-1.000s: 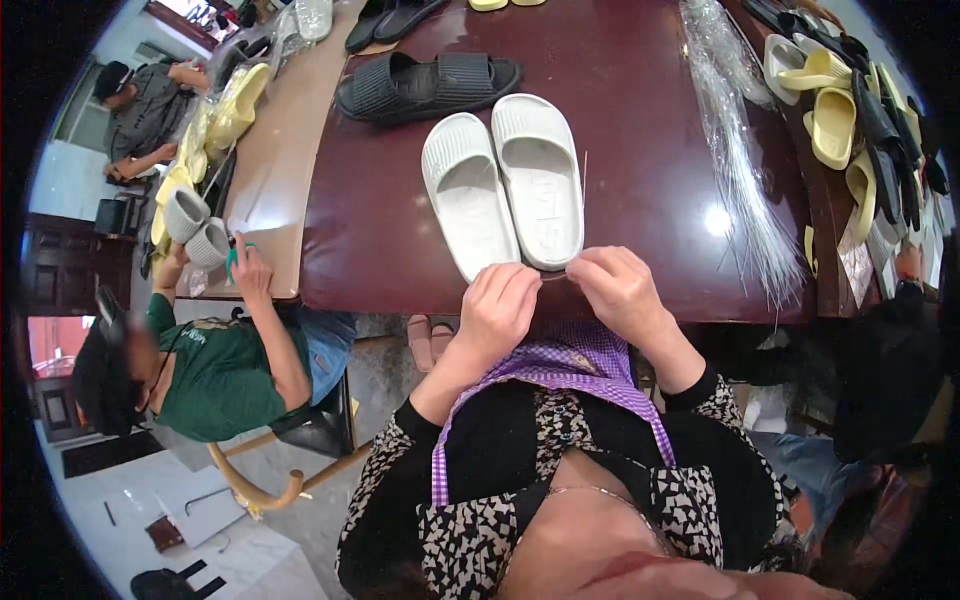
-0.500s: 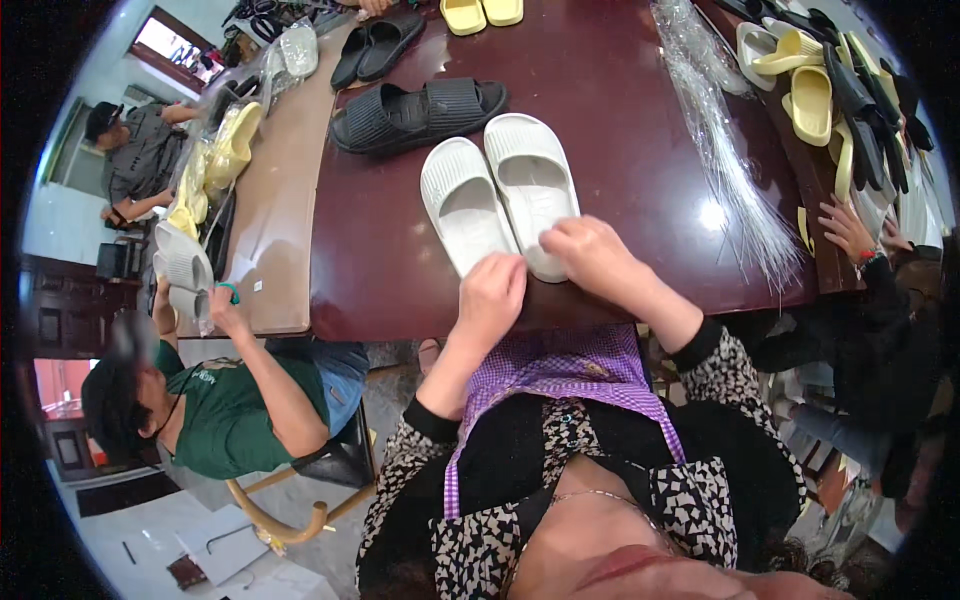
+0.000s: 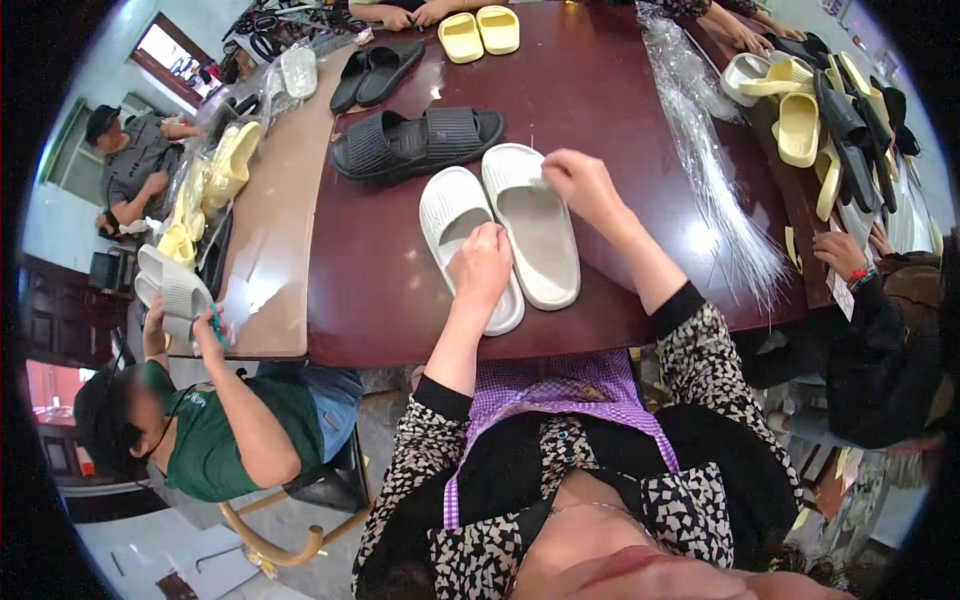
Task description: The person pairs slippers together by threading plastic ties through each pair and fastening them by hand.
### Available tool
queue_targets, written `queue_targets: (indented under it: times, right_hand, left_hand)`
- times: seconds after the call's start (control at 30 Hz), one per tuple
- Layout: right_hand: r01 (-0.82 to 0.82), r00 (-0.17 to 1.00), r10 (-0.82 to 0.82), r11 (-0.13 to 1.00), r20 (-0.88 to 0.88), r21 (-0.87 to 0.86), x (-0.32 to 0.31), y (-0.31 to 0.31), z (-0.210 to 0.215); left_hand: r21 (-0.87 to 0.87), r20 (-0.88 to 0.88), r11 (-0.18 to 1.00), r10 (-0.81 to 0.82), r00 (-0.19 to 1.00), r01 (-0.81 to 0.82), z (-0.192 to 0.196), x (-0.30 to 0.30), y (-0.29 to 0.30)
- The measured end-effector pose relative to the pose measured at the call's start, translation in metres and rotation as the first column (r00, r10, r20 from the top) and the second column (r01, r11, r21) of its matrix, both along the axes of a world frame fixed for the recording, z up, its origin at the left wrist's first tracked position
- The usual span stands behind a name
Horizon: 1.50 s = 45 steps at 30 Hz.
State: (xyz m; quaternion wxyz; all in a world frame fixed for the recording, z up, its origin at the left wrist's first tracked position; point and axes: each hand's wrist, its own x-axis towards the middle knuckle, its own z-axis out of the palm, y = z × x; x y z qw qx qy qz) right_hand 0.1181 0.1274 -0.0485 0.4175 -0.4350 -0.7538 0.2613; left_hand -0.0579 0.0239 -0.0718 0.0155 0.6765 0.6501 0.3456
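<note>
Two white slides lie side by side on the dark red table in front of me, toes pointing away. On the left slide, my left hand rests over the footbed just behind the ribbed strap, fingers closed together. My right hand is beside the strap of the right slide, at its outer edge, fingers curled in a pinch. Whatever either hand might hold is too small or hidden. Behind the white pair lies a pair of black ribbed slides, placed sideways.
Long clear plastic ties spread along the right. Piled slides lie at the far right, with another person's hand nearby. A yellow pair sits at the back. On the left, a person in green holds grey slides.
The white slides have shifted toward me. My left hand has moved from the heels onto the left slide's footbed; my right hand has gone forward to the right slide's strap.
</note>
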Motion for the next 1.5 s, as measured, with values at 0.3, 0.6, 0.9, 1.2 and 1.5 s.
queue_targets:
  times: [0.3,0.6,0.9,1.2,1.5]
  right_hand:
    - [0.295,0.898,-0.189,0.928,0.398,-0.226,-0.031,0.081,-0.036]
    - [0.147,0.959,-0.133,0.988,0.251,-0.039,-0.040,0.061,-0.044]
    - [-0.230,0.966,0.242,0.965,0.086,-0.128,-0.095,-0.009,-0.005]
    - [-0.542,0.720,0.655,0.737,0.228,-0.404,-0.125,-0.007,0.002]
    - [-0.573,0.647,0.762,0.508,0.026,-0.643,-0.121,0.005,0.012]
  left_hand:
    - [0.013,-0.072,0.999,-0.030,0.997,0.031,-0.003,-0.002,-0.003]
    - [0.167,-0.027,0.965,-0.203,0.979,0.204,-0.011,-0.027,-0.018]
    - [0.136,0.003,0.948,-0.291,0.957,0.288,-0.024,-0.020,-0.081]
    - [0.160,0.012,0.906,-0.399,0.917,0.392,-0.004,-0.022,-0.088]
    - [0.004,0.120,0.874,-0.483,0.867,0.487,0.021,-0.015,-0.083]
